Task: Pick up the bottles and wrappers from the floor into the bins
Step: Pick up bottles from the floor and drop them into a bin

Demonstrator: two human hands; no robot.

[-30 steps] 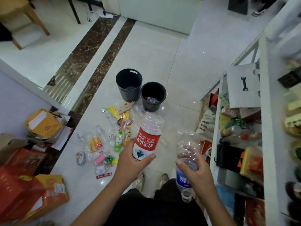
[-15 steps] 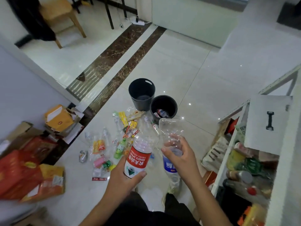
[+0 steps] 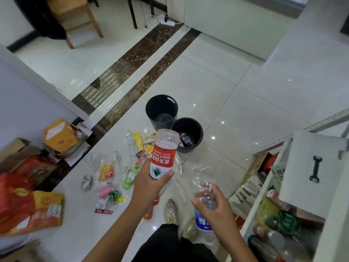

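My left hand (image 3: 151,186) grips a clear bottle with a red label (image 3: 164,154), held upside down in front of me. My right hand (image 3: 213,203) grips a crumpled clear bottle with a blue label (image 3: 202,218), also neck down. Two black bins stand on the floor ahead: the taller left bin (image 3: 162,111) and the lower right bin (image 3: 187,134), which holds a bottle. Wrappers and several small bottles (image 3: 117,171) lie scattered on the tiles left of my hands.
A white shelf unit (image 3: 311,195) full of goods stands at my right. Cardboard boxes and red bags (image 3: 28,186) are piled at the left wall. A wooden chair (image 3: 79,19) and a power strip (image 3: 167,22) sit far back. My shoe (image 3: 171,210) shows below.
My right hand has dropped lower and to the right with the blue-label bottle. My left hand has lifted the red-label bottle higher. The view has tilted up, and the bins look nearer.
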